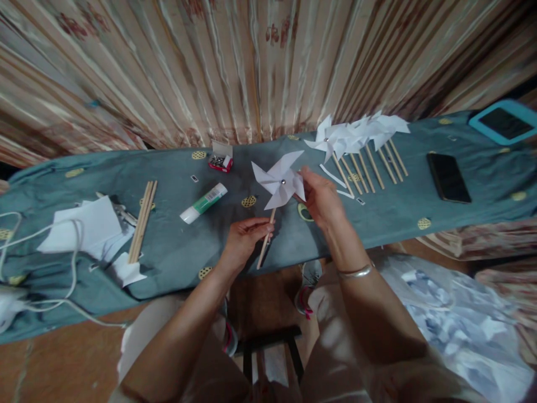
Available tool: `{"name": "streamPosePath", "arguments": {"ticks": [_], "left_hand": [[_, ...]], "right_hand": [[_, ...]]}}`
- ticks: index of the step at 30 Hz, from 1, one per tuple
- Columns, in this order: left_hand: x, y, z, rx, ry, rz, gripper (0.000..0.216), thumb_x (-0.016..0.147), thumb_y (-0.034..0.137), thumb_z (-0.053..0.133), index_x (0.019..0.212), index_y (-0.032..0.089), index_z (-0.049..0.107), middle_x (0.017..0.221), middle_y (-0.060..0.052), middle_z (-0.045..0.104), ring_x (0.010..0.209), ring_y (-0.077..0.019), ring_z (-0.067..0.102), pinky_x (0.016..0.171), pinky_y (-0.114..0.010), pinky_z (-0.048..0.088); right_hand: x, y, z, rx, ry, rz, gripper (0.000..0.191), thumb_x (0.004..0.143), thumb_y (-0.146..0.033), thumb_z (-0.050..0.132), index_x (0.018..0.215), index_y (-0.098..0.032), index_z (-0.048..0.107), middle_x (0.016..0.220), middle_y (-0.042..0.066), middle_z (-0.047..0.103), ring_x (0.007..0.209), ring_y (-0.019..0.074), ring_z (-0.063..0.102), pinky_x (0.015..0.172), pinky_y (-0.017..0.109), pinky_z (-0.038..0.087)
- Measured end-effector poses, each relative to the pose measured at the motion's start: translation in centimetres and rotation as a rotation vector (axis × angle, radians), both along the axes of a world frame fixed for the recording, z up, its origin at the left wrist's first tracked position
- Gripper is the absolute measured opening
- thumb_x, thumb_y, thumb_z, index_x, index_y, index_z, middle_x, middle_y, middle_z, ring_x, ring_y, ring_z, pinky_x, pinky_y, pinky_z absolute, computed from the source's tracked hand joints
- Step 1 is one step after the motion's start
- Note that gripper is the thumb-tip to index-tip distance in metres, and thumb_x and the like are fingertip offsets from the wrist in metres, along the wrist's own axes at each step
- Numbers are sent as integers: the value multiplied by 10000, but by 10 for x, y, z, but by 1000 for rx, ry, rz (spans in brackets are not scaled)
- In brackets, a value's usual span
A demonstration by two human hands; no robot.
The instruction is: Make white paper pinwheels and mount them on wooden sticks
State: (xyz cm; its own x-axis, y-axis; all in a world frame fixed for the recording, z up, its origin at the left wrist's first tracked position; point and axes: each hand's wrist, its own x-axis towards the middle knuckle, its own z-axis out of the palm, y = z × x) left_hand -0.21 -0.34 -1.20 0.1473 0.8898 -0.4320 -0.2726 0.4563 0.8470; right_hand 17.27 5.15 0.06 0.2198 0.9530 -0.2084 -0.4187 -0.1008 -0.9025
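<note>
A white paper pinwheel [282,180] with a metal pin at its centre is held over the middle of the table. My left hand [247,238] pinches its wooden stick [264,246] below the blades. At the right-hand blade, my right hand [321,193] has its fingers closed on the paper edge, partly hidden behind it. Just beyond that hand lie several finished pinwheels [356,134] in an overlapping row, sticks pointing toward me. Two narrow white paper strips [334,177] are beside them.
To the left are a glue stick [204,202], a small box of metal pins [220,159], several bare wooden sticks [143,221], white paper sheets [86,224] and a white cable [74,274]. A black phone [448,177] and a blue-framed tablet [505,123] lie right. A bag of paper scraps [457,319] stands below.
</note>
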Motion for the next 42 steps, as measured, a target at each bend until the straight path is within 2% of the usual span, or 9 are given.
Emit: {"name": "streamPosePath", "arguments": {"ticks": [7, 14, 19, 26, 34, 42], "left_hand": [[0, 1, 0, -3, 15, 17, 401, 442, 368, 945, 748, 155, 797, 719, -43, 751, 605, -120, 635, 628, -242, 529], [0, 2, 2, 0, 25, 36, 396, 431, 369, 927, 728, 148, 786, 683, -38, 732, 572, -123, 618, 600, -257, 523], [0, 2, 2, 12, 16, 45, 392, 442, 363, 931, 733, 144, 786, 680, -33, 730, 559, -106, 601, 605, -246, 521], [0, 3, 1, 12, 23, 59, 408, 436, 380, 937, 737, 150, 784, 668, -32, 724, 577, -122, 609, 602, -256, 515], [0, 3, -1, 31, 26, 63, 408, 459, 387, 935, 757, 152, 787, 689, -34, 730, 599, -125, 619, 649, -271, 517], [-1, 3, -2, 38, 23, 69, 414, 456, 395, 946, 760, 162, 789, 726, -36, 746, 619, -126, 635, 663, -268, 526]], "right_hand": [[-2, 2, 0, -12, 13, -45, 245, 531, -358, 873, 630, -240, 683, 621, -39, 699, 648, 154, 630, 645, 296, 530], [-3, 0, -3, -20, -36, -15, 270, 541, -395, 868, 648, -240, 675, 519, -65, 573, 566, 122, 555, 559, 261, 434], [-4, -1, -1, -43, -18, -7, 270, 535, -377, 863, 630, -222, 663, 542, -66, 581, 517, 86, 502, 497, 236, 381], [-5, -4, 2, -57, -23, 27, 301, 535, -388, 875, 592, -219, 633, 460, -87, 469, 444, 66, 395, 426, 227, 323], [-9, -8, 3, -87, 8, 55, 300, 539, -374, 877, 640, -225, 638, 568, -55, 612, 542, 104, 550, 545, 256, 469], [-10, -9, 4, -103, 25, 54, 267, 519, -346, 878, 614, -219, 663, 577, -54, 637, 550, 94, 551, 514, 230, 454]]}}
